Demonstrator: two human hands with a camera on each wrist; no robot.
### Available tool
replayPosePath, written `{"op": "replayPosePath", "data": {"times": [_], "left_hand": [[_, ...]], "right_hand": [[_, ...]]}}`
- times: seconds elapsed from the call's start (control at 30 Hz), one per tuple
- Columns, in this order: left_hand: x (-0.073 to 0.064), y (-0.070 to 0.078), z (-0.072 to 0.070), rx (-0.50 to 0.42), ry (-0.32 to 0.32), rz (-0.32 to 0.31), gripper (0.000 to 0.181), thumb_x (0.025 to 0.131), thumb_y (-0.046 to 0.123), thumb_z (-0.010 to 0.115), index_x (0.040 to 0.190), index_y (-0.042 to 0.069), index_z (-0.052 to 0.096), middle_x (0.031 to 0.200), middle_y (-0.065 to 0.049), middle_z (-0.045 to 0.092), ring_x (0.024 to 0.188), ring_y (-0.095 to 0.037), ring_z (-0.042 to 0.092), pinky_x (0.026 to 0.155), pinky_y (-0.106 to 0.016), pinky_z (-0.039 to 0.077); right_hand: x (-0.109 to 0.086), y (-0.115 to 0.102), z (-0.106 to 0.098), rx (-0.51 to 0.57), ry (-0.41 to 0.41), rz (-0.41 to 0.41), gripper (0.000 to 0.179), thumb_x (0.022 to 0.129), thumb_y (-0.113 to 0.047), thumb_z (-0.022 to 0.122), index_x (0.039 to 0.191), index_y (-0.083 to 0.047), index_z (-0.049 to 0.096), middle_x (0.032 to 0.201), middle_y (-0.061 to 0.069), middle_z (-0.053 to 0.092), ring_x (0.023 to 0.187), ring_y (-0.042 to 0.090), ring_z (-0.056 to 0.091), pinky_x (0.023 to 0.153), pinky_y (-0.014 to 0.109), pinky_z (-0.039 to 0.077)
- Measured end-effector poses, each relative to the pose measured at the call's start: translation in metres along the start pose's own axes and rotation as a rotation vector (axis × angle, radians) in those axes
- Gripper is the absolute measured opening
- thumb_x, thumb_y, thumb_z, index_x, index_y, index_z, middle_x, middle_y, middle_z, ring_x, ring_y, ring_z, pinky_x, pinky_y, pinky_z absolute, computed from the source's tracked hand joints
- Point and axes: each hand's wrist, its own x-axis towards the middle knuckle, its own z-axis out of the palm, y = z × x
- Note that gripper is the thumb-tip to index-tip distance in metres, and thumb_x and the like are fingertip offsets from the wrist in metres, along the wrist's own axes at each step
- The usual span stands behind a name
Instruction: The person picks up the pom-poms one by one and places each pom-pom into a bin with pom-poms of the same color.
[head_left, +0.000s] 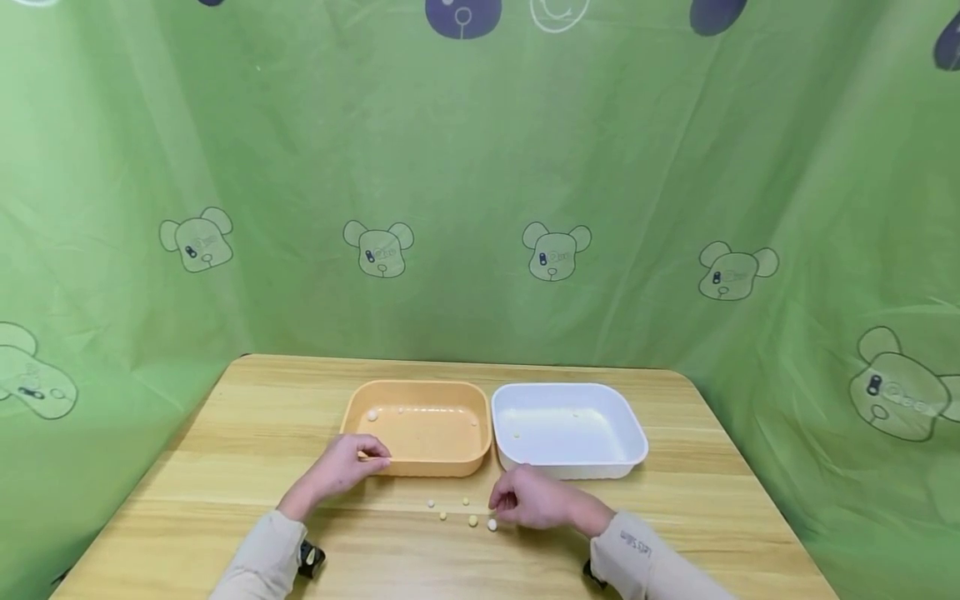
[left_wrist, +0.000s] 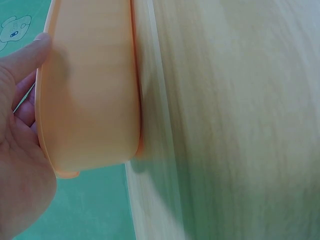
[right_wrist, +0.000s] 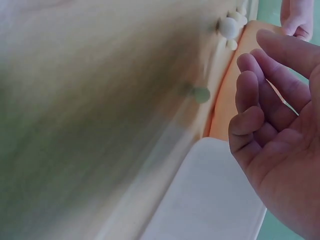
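My left hand (head_left: 347, 463) grips the near left rim of an orange basin (head_left: 442, 468). In the left wrist view, the thumb lies on the basin's outer wall (left_wrist: 95, 90) and the other fingers go over the rim. Just in front of a white basin (head_left: 570, 470), my right hand (head_left: 528, 497) hovers low with its fingers bent. The right wrist view shows a gap between thumb and fingers, with nothing in it. Beside its fingertips lie a white ball (head_left: 492, 525) and a yellow ball (head_left: 472, 521). Another small ball (right_wrist: 201, 94) sits on the table in the hand's shadow.
More small balls, one white (head_left: 431, 503) and two yellow, lie on the wooden table (head_left: 405, 567) between the hands. Inside the orange basin are a larger white ball (head_left: 372, 415) and smaller ones. Two tiny balls lie in the white basin. A green curtain (head_left: 465, 317) hangs behind.
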Motion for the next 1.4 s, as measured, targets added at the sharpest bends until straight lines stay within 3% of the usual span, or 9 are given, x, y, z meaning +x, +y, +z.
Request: {"op": "replayPosePath", "data": {"times": [0.83,1.4], "left_hand": [[0.001,-0.002,0.002,0.019,0.017,0.037,0.004,0.086,0.020,0.070,0.085,0.016,0.071,0.084,0.010,0.066,0.080,-0.009,0.061,0.073,-0.026,0.051],[0.002,-0.002,0.002,0.039,0.013,0.031,0.004,0.087,0.021,0.070,0.086,0.017,0.071,0.085,0.011,0.066,0.081,-0.009,0.062,0.074,-0.026,0.050]], "right_hand": [[0.004,0.000,0.009,-0.116,-0.003,-0.073,0.010,0.079,-0.015,0.076,0.087,-0.013,0.070,0.079,-0.013,0.059,0.070,-0.003,0.054,0.062,0.013,0.045],[0.005,-0.004,0.012,-0.174,-0.025,-0.064,0.011,0.078,-0.016,0.076,0.087,-0.015,0.071,0.078,-0.015,0.057,0.070,-0.003,0.052,0.063,0.012,0.044]]}}
